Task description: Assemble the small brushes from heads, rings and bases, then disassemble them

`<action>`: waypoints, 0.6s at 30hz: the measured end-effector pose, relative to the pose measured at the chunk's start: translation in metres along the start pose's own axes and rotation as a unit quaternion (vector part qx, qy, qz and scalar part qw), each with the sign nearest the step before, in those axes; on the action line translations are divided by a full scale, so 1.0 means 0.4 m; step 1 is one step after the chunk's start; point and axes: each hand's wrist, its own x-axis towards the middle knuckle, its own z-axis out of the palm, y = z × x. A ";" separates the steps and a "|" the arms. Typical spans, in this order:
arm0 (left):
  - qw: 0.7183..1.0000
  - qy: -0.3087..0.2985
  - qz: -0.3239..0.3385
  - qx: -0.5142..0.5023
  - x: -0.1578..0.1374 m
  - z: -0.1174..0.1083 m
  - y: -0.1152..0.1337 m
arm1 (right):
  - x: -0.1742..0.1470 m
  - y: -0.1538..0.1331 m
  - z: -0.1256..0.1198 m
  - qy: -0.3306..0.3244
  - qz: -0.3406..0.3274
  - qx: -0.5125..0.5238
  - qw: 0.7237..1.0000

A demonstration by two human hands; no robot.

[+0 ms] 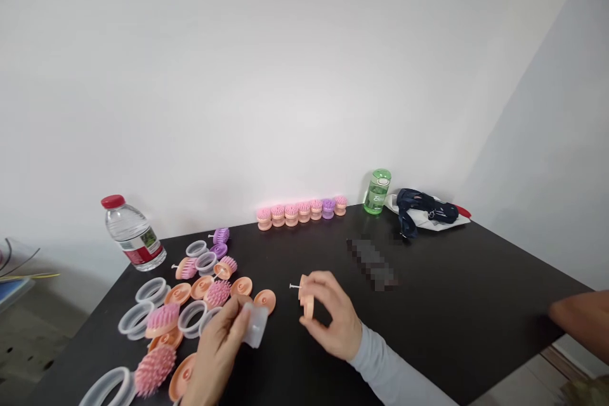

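Note:
My left hand (221,339) pinches a translucent plastic piece (257,328) between thumb and fingers, over the near side of the loose parts. Just right of it, my right hand (335,317) grips a peach-coloured brush part (308,308) by its edge. A thin white pin (295,287) juts leftward from that part; its bristle side is hidden by my fingers. Nearest my left hand lie a peach disc (265,301) and a pink bristle head (218,294). Clear rings (191,318) and more peach discs (178,294) are spread to the left, with purple parts (221,236) behind.
Small scalp brushes (291,214) stand in a row along the wall. A red-capped water bottle (136,235) stands at left, a green bottle (377,191) at back right beside a dark strap bundle (425,209). A blurred-out item (373,263) lies mid-table. Someone's arm (583,323) shows at right.

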 end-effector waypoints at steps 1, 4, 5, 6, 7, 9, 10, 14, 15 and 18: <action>0.997 -0.052 0.030 0.045 0.001 -0.005 0.008 | 0.007 0.019 -0.007 0.028 0.073 0.033 0.996; 0.961 -0.172 0.114 0.185 -0.005 -0.017 0.023 | 0.018 0.094 -0.033 0.095 0.232 0.121 0.960; 0.946 -0.194 0.133 0.223 -0.009 -0.021 0.023 | 0.016 0.120 -0.041 0.100 0.255 0.132 0.953; 0.932 -0.210 0.147 0.257 -0.013 -0.024 0.022 | 0.013 0.145 -0.048 0.098 0.269 0.136 0.948; 0.920 -0.220 0.157 0.285 -0.016 -0.027 0.020 | 0.008 0.168 -0.053 0.090 0.279 0.135 0.946; 0.900 -0.224 0.169 0.333 -0.022 -0.030 0.018 | -0.004 0.203 -0.056 0.069 0.299 0.140 0.941; 0.892 -0.220 0.173 0.355 -0.023 -0.029 0.017 | -0.010 0.215 -0.055 0.056 0.306 0.143 0.940; 0.864 -0.188 0.200 0.422 -0.014 -0.023 0.007 | -0.023 0.225 -0.035 0.002 0.307 0.134 0.942; 0.857 -0.176 0.212 0.435 -0.008 -0.022 -0.001 | -0.022 0.220 -0.028 -0.012 0.305 0.121 0.945; 0.834 -0.134 0.254 0.471 0.012 -0.020 -0.045 | -0.014 0.195 -0.003 -0.046 0.291 0.056 0.954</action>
